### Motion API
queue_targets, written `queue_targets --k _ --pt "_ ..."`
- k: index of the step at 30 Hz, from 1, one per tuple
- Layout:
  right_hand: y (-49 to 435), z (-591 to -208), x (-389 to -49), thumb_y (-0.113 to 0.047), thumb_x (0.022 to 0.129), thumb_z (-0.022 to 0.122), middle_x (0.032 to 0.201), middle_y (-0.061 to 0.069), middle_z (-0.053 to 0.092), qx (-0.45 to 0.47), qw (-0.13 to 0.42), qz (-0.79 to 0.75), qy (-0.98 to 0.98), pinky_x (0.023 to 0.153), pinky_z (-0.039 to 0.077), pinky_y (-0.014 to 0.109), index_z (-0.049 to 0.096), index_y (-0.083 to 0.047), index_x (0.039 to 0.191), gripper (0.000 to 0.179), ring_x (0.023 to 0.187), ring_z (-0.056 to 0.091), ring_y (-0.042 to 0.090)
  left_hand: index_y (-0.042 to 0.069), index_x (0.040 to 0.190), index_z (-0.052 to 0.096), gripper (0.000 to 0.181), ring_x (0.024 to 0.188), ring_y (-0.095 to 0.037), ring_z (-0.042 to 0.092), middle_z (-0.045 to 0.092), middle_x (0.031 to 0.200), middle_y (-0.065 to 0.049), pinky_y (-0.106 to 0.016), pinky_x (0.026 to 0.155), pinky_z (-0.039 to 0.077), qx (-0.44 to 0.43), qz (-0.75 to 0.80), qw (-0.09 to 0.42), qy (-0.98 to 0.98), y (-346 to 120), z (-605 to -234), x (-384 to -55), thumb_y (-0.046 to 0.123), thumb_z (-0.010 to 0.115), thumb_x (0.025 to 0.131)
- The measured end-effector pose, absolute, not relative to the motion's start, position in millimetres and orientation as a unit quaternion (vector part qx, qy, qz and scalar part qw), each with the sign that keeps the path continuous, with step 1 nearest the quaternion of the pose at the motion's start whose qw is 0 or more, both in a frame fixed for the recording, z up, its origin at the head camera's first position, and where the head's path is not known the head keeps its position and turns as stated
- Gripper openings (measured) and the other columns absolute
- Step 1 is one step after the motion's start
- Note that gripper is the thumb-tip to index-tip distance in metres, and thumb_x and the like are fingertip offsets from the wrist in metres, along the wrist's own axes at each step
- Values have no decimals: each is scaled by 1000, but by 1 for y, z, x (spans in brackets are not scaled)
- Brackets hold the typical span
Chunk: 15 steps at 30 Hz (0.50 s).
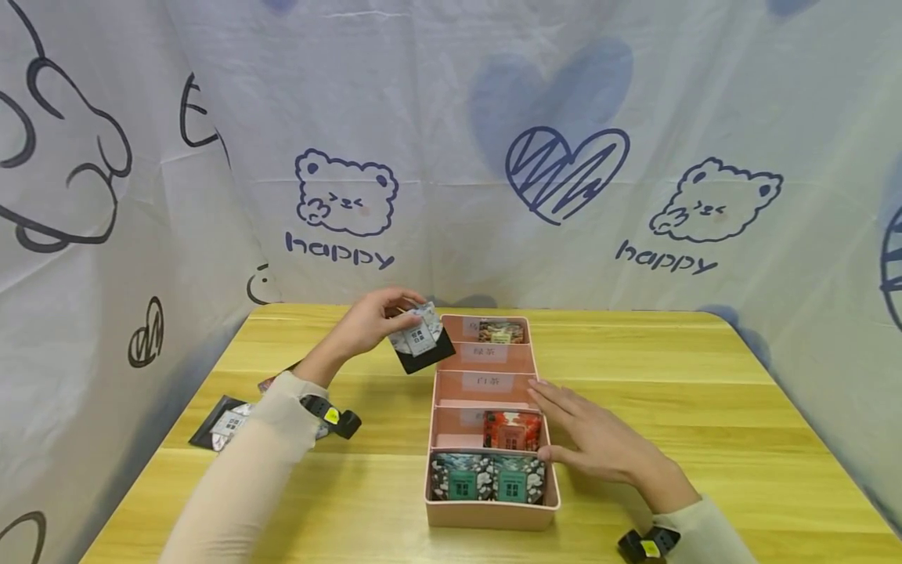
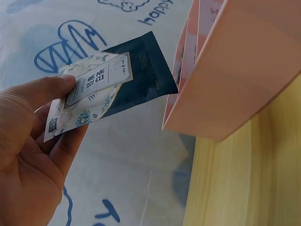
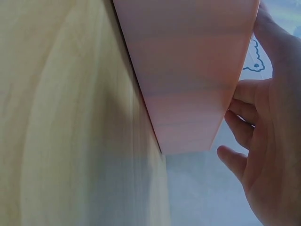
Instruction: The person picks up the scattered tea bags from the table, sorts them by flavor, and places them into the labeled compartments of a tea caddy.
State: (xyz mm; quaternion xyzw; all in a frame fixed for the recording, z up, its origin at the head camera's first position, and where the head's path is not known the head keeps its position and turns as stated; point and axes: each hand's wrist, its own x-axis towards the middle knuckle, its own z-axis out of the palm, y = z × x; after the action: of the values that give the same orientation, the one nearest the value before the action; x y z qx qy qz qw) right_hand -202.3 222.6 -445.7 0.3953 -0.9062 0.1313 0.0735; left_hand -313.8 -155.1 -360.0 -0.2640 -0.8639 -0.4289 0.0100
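Observation:
My left hand [image 1: 372,323] pinches a tea sachet [image 1: 420,341] by one end, thumb on its label. The sachet has a white floral part and a dark end, and hangs tilted just left of a long pink divided box [image 1: 492,517]. In the left wrist view the dark end of the tea sachet [image 2: 136,82] points toward the box wall [image 2: 244,70]. On the box's right side, my right hand [image 1: 606,439] rests its fingertips along the rim, fingers fairly straight and holding nothing. In the right wrist view that hand [image 3: 263,127] is beside the box's outer wall [image 3: 188,70].
Two green-labelled sachets [image 1: 463,478] fill the nearest compartment. A red sachet [image 1: 513,432] lies in the one behind, and a brownish sachet [image 1: 501,332] in the farthest. More sachets [image 1: 224,423] lie on the wooden table [image 1: 676,376] at left, partly under my left forearm.

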Motion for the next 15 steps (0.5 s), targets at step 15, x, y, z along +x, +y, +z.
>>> queue_targets --k 15 --pt "222 -445 -199 -51 94 59 161 7 21 393 64 138 -907 110 33 48 23 -10 156 83 142 29 30 10 121 65 27 85 -19 67 68 102 -7 -32 70 57 -317 -441 -12 -840 -113 -372 -312 15 66 95"
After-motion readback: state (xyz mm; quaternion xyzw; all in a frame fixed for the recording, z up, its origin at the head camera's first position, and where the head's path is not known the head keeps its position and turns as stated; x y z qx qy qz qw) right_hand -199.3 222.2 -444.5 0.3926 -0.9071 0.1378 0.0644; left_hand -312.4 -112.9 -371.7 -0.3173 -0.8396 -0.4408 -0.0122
